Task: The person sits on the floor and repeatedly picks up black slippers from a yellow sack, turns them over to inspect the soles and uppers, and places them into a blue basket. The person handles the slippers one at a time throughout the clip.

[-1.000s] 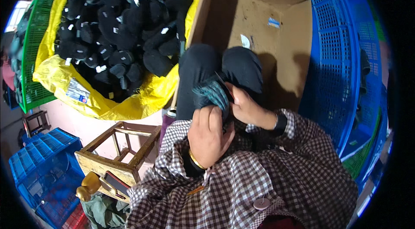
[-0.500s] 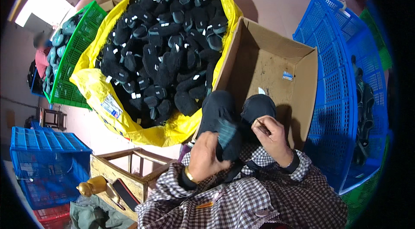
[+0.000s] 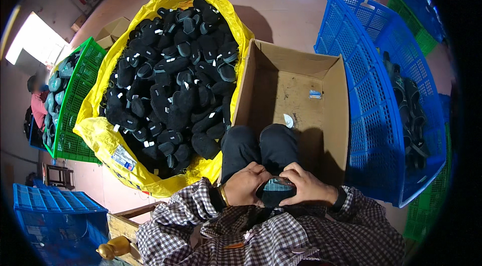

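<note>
Glossy floor, open cardboard box point(image 3: 301, 90); both hands' fingers around a dark slipper point(image 3: 275, 191) — seemingly — left hand point(image 3: 244, 185), right hand point(image 3: 307, 185).

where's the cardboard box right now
In the head view the open cardboard box sits centre-right, just beyond the person's knees, between the yellow sack and the blue crate.

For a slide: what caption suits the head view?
Both hands hold a dark slipper over the lap, beside a cardboard box.
</note>
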`<action>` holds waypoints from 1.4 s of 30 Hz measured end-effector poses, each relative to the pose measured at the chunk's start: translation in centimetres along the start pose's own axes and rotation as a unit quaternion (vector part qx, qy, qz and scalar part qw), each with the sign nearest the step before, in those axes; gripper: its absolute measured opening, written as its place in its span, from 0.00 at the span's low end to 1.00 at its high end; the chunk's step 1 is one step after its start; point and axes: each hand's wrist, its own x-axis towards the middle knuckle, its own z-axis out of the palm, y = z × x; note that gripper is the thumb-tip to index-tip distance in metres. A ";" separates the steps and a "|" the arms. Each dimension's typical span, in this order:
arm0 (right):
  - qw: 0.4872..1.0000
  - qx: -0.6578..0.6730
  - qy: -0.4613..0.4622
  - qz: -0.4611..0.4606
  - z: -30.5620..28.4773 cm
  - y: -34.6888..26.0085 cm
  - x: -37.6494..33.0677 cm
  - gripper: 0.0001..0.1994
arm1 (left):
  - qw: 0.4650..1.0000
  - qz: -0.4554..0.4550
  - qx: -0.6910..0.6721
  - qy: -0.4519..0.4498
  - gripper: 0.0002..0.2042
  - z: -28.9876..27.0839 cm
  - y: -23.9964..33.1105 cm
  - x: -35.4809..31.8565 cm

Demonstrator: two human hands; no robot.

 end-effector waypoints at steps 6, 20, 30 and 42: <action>0.996 -0.083 0.011 -0.003 0.2 0.2 0.8 0.35 | 0.998 0.039 0.049 0.029 0.28 0.5 -1.1 0.6; 0.989 -0.012 0.144 0.009 1.1 0.6 -1.4 0.32 | 0.984 0.027 0.162 0.067 0.26 1.7 0.7 1.1; 0.987 -0.031 0.155 0.030 1.5 1.3 -0.9 0.31 | 0.985 0.039 0.130 0.109 0.23 1.9 -0.5 2.1; 0.973 -0.085 0.216 -0.011 -0.8 2.4 1.3 0.27 | 0.974 -0.002 0.149 0.172 0.26 0.9 -0.8 3.0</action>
